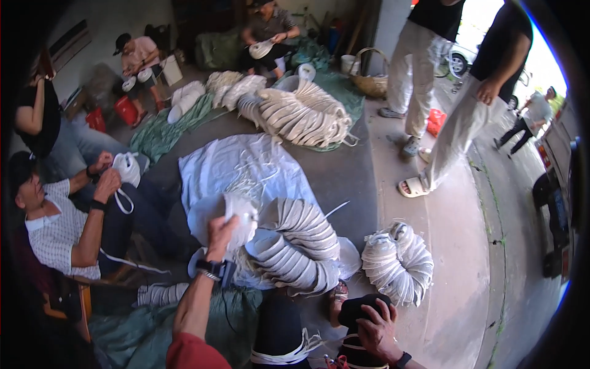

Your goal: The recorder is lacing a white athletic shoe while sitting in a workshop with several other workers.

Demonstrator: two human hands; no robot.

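My left hand (220,237), with a watch on its wrist, is closed on the edge of a white bowl-shaped piece (243,212) with a thin wall. That piece is above a white sheet and beside a long curved stack of nested greyish-white bowl-shaped pieces (301,230). My right hand (379,332) lies with fingers apart on my black-clad knee (359,309) and holds nothing that I can see. White strips (289,355) lie across my other leg.
A coiled stack (398,264) stands to the right; a larger one (307,114) lies farther back. White strips are heaped on the sheet (203,166). At the left a seated person (58,227) handles a white piece (127,168). Two people (452,111) stand at the back right.
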